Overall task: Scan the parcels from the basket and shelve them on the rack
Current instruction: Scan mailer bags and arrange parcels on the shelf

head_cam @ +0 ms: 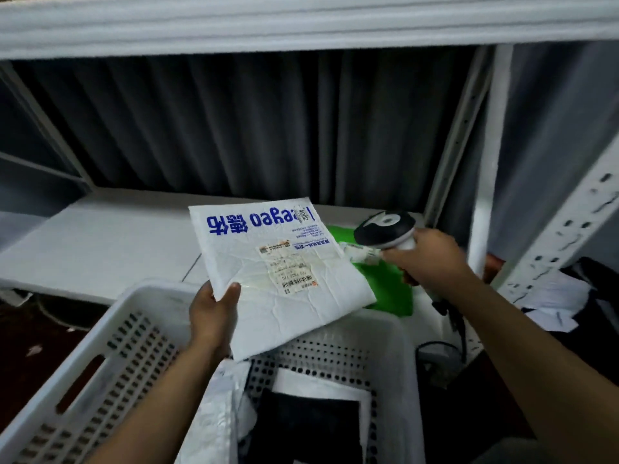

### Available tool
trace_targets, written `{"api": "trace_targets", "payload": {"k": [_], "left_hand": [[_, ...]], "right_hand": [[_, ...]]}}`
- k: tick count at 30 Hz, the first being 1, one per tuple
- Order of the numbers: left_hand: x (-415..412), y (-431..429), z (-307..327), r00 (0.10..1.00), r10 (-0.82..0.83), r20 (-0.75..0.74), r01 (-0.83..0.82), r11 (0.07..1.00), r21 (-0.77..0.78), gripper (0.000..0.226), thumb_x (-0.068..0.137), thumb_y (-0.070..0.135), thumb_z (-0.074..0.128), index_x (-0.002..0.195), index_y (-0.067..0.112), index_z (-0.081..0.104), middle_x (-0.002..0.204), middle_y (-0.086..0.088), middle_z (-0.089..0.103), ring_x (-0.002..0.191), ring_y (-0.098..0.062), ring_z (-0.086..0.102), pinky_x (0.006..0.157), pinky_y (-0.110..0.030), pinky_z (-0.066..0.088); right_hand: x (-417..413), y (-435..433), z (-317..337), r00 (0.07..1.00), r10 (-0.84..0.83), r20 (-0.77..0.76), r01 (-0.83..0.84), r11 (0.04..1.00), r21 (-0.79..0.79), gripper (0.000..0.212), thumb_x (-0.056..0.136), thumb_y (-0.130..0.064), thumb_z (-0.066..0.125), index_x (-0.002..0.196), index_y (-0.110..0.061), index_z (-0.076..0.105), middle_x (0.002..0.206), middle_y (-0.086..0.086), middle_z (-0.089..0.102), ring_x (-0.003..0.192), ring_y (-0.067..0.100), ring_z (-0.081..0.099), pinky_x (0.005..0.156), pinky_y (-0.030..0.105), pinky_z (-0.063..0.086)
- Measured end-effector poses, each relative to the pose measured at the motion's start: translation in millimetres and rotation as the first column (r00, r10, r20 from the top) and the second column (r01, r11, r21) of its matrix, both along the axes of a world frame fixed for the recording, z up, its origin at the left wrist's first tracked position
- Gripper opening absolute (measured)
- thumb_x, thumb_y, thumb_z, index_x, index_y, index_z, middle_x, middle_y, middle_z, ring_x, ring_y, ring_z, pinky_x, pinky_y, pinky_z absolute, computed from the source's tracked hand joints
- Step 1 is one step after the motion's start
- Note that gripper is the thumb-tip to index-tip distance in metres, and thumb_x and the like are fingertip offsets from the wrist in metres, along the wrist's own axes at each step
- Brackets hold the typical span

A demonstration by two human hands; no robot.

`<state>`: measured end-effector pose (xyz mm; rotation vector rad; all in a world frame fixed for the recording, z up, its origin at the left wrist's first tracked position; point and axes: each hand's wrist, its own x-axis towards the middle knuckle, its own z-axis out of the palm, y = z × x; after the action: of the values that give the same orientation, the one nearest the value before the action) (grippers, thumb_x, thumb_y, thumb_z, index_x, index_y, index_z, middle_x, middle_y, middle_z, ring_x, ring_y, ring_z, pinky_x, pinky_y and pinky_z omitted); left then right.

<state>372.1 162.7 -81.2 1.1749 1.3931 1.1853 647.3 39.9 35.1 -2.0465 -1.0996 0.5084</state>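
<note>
White shelf board (100, 239) of the rack, far left, low. In front of it, a white perforated basket (100, 380) with more parcels inside: a white one (214, 413) and a black one (311, 426).

Left hand (211, 316) pinches the near-left corner of a white parcel (284, 296), thumb on top, fingers under. The parcel is held flat above the basket's far rim, blue print and label face up.

A green parcel (385, 289) lies on the shelf, partly under the white one's right edge.

Right hand (432, 256) is wrapped round the handle of a scanner (385, 231), whose head is beside the white parcel's right edge.

Slotted rack post (569, 229) at far right.
</note>
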Motion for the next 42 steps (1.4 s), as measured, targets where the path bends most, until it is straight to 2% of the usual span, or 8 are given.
{"api": "trace_targets", "payload": {"k": [7, 13, 17, 21, 28, 34, 38, 42], "left_hand": [[126, 54, -11, 0.966, -0.252, -0.058, 0.244, 0.962, -0.120, 0.015, 0.093, 0.012, 0.059, 0.108, 0.011, 0.061, 0.105, -0.010, 0.068, 0.087, -0.026, 0.065, 0.078, -0.034, 0.053], [195, 86, -36, 0.853, -0.439, -0.281, 0.440, 0.896, -0.064, 0.028, 0.091, 0.016, 0.063, 0.117, 0.007, 0.062, 0.104, -0.012, 0.069, 0.080, -0.024, 0.063, 0.066, -0.025, 0.048], [224, 110, -52, 0.851, -0.419, -0.316, 0.412, 0.906, -0.092, 0.035, 0.084, 0.018, 0.072, 0.115, 0.016, 0.057, 0.095, -0.011, 0.069, 0.086, -0.031, 0.066, 0.073, -0.029, 0.052], [228, 133, -59, 0.866, -0.418, -0.274, 0.387, 0.908, -0.163, 0.063, 0.079, 0.010, 0.078, 0.135, 0.015, 0.048, 0.122, -0.013, 0.058, 0.101, -0.031, 0.064, 0.093, -0.041, 0.051], [202, 120, -44, 0.833, -0.427, -0.353, 0.408, 0.904, -0.129, 0.036, 0.086, 0.008, 0.069, 0.120, 0.013, 0.062, 0.128, -0.015, 0.057, 0.095, -0.029, 0.061, 0.090, -0.040, 0.050], [130, 45, -28, 0.623, -0.452, -0.638, 0.552, 0.833, -0.050, 0.026, 0.088, 0.009, 0.065, 0.113, 0.015, 0.068, 0.115, -0.009, 0.066, 0.097, -0.025, 0.063, 0.084, -0.026, 0.043], [53, 4, -42, 0.462, -0.357, -0.812, 0.664, 0.746, 0.049, 0.031, 0.080, 0.008, 0.058, 0.109, 0.007, 0.070, 0.114, -0.014, 0.066, 0.106, -0.033, 0.060, 0.093, -0.025, 0.038], [-29, -22, -80, 0.368, -0.366, -0.855, 0.612, 0.788, -0.074, 0.037, 0.087, 0.007, 0.059, 0.124, 0.011, 0.063, 0.128, -0.013, 0.057, 0.119, -0.033, 0.052, 0.101, -0.031, 0.038]], "right_hand": [[62, 3, -27, 0.925, -0.217, -0.312, 0.235, 0.972, 0.021, 0.019, 0.080, -0.019, 0.074, 0.074, -0.004, 0.065, 0.057, 0.013, 0.061, 0.048, 0.024, 0.056, 0.047, 0.028, 0.047], [92, 5, -57, 0.823, -0.245, -0.513, 0.294, 0.956, 0.015, 0.015, 0.079, -0.019, 0.077, 0.082, -0.007, 0.067, 0.054, 0.006, 0.056, 0.040, 0.018, 0.050, 0.047, 0.024, 0.041], [102, 10, -59, 0.876, -0.218, -0.430, 0.229, 0.973, -0.028, 0.017, 0.081, -0.019, 0.075, 0.089, -0.006, 0.067, 0.062, 0.006, 0.061, 0.044, 0.017, 0.057, 0.049, 0.028, 0.048], [99, 15, -57, 0.930, -0.198, -0.309, 0.196, 0.980, -0.038, 0.016, 0.081, -0.021, 0.073, 0.078, -0.009, 0.064, 0.061, 0.005, 0.062, 0.048, 0.021, 0.062, 0.059, 0.034, 0.055], [79, 18, -39, 0.956, -0.121, -0.267, 0.120, 0.993, -0.019, 0.016, 0.080, -0.021, 0.074, 0.079, -0.008, 0.065, 0.063, 0.005, 0.062, 0.048, 0.019, 0.059, 0.057, 0.033, 0.055], [32, 9, -24, 0.988, -0.021, -0.152, 0.013, 0.998, -0.058, 0.025, 0.078, -0.025, 0.077, 0.091, -0.008, 0.065, 0.066, 0.001, 0.061, 0.037, 0.005, 0.055, 0.038, 0.017, 0.047], [-17, 0, -32, 0.979, 0.183, 0.094, -0.162, 0.967, -0.198, 0.032, 0.078, -0.033, 0.075, 0.094, -0.006, 0.068, 0.090, 0.010, 0.069, 0.073, 0.019, 0.064, 0.058, 0.023, 0.045], [-71, -8, -46, 0.917, 0.395, 0.062, -0.362, 0.886, -0.290, 0.024, 0.080, -0.027, 0.074, 0.091, -0.007, 0.068, 0.095, 0.011, 0.069, 0.080, 0.021, 0.063, 0.072, 0.032, 0.050]]}}
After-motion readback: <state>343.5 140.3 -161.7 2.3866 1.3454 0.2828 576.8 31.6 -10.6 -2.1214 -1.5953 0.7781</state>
